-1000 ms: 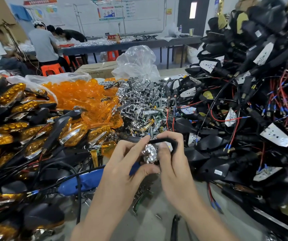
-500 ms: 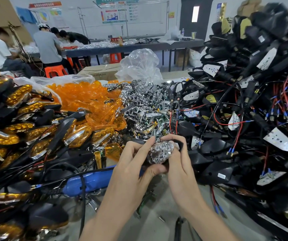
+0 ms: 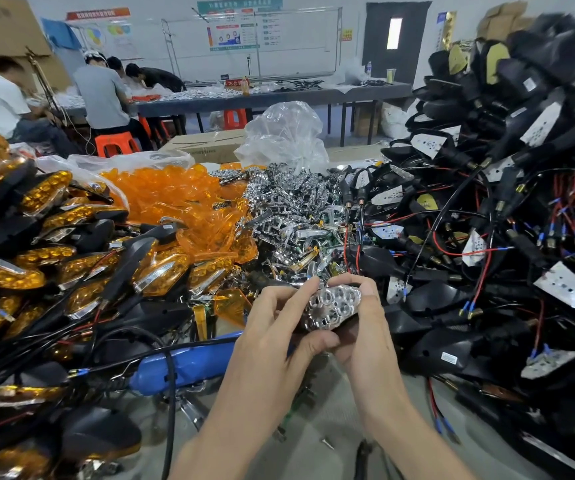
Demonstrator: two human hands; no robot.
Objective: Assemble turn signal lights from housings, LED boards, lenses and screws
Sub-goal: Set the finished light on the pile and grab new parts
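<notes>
I see my left grip point(image 3: 272, 337) and right grip point(image 3: 365, 337) meeting low over the grey desk point(image 3: 314, 427), both closed on one silver chrome reflector with honeycomb cups point(image 3: 333, 306). The left grip pinches the reflector's left end, forefinger at the top and thumb underneath. The right grip arches its forefinger over the top edge and lays its thumb along the right side. Something dark sits under the reflector against the right palm, and I cannot tell what it is. Just beyond the grips lies a heap of loose chrome reflectors point(image 3: 293, 209), close to the fingertips. Beyond and to the left of the left grip is a mound of clear orange plastic lenses point(image 3: 175, 195). Further left is a stack of finished amber-lensed black lights point(image 3: 47, 192). Right of the right grip rises a tall pile of black housings with white LED boards and red and blue wires point(image 3: 487, 220), its nearest pieces just beside that grip. A blue-bodied power screwdriver point(image 3: 189, 365) lies on the desk left of the left grip, its end hidden behind the wrist. A small loose screw point(image 3: 327, 443) lies on the desk between my forearms. Far beyond the grips stand a crumpled clear plastic bag point(image 3: 282, 133) and a brown cardboard box point(image 3: 206, 145).
</notes>
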